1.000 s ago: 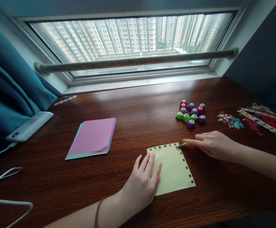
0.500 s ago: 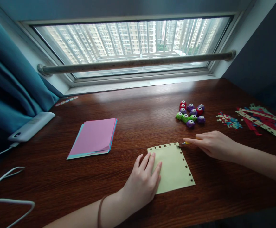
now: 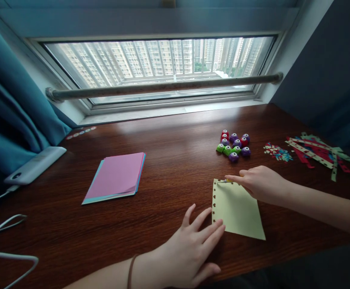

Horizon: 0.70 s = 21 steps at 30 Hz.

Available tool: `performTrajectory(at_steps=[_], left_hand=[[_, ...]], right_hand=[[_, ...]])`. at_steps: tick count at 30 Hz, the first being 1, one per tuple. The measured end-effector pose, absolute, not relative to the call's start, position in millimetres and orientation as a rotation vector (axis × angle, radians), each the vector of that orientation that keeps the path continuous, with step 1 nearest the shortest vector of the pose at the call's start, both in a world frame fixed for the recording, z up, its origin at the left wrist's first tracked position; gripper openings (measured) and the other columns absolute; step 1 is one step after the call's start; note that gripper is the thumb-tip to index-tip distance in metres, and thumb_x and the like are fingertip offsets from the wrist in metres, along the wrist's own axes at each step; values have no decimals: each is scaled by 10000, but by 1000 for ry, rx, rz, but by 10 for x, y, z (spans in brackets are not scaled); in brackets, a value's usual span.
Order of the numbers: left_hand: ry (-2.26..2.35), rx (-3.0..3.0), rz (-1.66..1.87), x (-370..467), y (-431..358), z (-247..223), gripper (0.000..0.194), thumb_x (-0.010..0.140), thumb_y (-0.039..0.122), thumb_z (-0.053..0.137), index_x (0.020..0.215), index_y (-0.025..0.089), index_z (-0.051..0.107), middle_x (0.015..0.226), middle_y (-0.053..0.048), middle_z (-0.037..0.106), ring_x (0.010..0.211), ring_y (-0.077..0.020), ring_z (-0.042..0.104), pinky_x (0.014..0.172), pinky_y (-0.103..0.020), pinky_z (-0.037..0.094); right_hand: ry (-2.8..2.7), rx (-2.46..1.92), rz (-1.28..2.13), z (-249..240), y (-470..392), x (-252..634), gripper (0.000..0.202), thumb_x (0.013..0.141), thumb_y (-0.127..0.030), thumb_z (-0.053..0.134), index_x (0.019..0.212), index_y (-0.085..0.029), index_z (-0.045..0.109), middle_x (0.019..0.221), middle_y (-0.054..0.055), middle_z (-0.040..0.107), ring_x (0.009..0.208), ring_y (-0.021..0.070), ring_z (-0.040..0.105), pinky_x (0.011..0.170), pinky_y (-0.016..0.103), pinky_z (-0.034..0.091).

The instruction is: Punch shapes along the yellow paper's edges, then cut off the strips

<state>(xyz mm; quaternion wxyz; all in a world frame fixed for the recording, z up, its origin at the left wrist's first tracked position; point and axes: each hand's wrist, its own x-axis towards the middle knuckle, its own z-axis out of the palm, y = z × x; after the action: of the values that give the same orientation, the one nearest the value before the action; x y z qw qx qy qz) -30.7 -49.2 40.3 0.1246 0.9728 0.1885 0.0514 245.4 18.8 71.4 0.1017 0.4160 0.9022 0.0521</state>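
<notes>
A pale yellow-green sheet of paper lies on the desk. Small punched stars and hearts run along its left and top edges. My left hand has its fingers spread, with two fingertips at the sheet's lower left edge. At the top of the sheet, my right hand is closed around a craft knife with a yellow handle, its index finger stretched along it. The knife's thin tip points left, close to the upper left corner; my hand hides most of the handle and part of the top edge.
Several red, purple and green paper punches stand beyond the sheet. Punched confetti and paper strips lie to the right. On the left are a stack of coloured paper, a white power bank and cables.
The sheet has turned counterclockwise and shifted right, bringing its punched edges to the left and top. My left hand has slid right to its lower left edge. The knife tip is now over the sheet.
</notes>
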Motion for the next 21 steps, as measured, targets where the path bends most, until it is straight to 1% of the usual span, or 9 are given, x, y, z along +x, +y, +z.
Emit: performTrajectory(at_steps=[3,6,9,11,12,13,15,18,21], left_hand=[[516,2809,139,-174,-475,419,609,923,513,305,1406,160,193,1391,-56,335,1322,-308,136,1036,-571,85],[456,2802,142,-10,-416,453,622,921,547,275,1404,163,197,1387,-42,345,1320,-309,144,1034,-594,69],[390,2854,200,157,-282,451,610,915,560,285,1371,155,291,1380,-47,357,1304,-278,206,1069,-523,89],[496,2904,272,260,-177,389,579,928,515,298,1329,103,360,1375,-104,351,1274,-255,277,1074,-422,174],[576,2936,305,308,-132,341,556,937,476,305,1305,68,388,1348,-137,377,1252,-258,313,1059,-396,213],[641,2974,310,353,-98,287,527,943,437,311,1282,46,412,1311,-157,412,1229,-266,343,1040,-389,245],[698,3052,289,432,-68,181,525,936,432,337,1233,15,456,1251,-184,454,1188,-298,383,1010,-406,281],[817,3115,230,513,-96,95,573,910,473,380,1229,4,459,1256,-207,436,1164,-355,390,993,-456,283],[883,3118,192,544,-134,104,572,920,459,347,1251,2,440,1277,-217,409,1164,-377,385,991,-479,271]], right_hand=[[2681,1187,175,704,199,2485,518,750,-78,531,1229,-274,513,717,3,603,546,130,545,468,235,195],[2733,1121,184,683,245,2540,539,735,-58,535,1234,-260,513,729,6,605,586,130,562,468,235,206],[2797,1051,195,656,310,2601,538,746,-68,558,1245,-263,506,739,5,605,599,127,562,473,244,211],[2826,1018,205,636,351,2637,533,755,-84,573,1249,-272,504,736,-1,598,588,122,550,475,251,208],[2838,1006,203,625,370,2652,532,757,-89,576,1249,-277,503,732,-5,594,583,119,543,475,252,205],[2849,995,197,614,387,2667,531,757,-90,575,1249,-279,504,728,-7,590,582,117,537,475,253,203],[2870,981,175,592,416,2692,536,754,-85,569,1249,-280,504,720,-10,583,592,113,533,476,251,202],[2894,965,134,557,452,2723,525,767,-96,561,1256,-275,498,728,-5,583,608,115,529,485,246,210],[2904,959,87,528,486,2748,493,801,-127,551,1267,-274,485,755,-3,585,618,120,525,499,244,218]])
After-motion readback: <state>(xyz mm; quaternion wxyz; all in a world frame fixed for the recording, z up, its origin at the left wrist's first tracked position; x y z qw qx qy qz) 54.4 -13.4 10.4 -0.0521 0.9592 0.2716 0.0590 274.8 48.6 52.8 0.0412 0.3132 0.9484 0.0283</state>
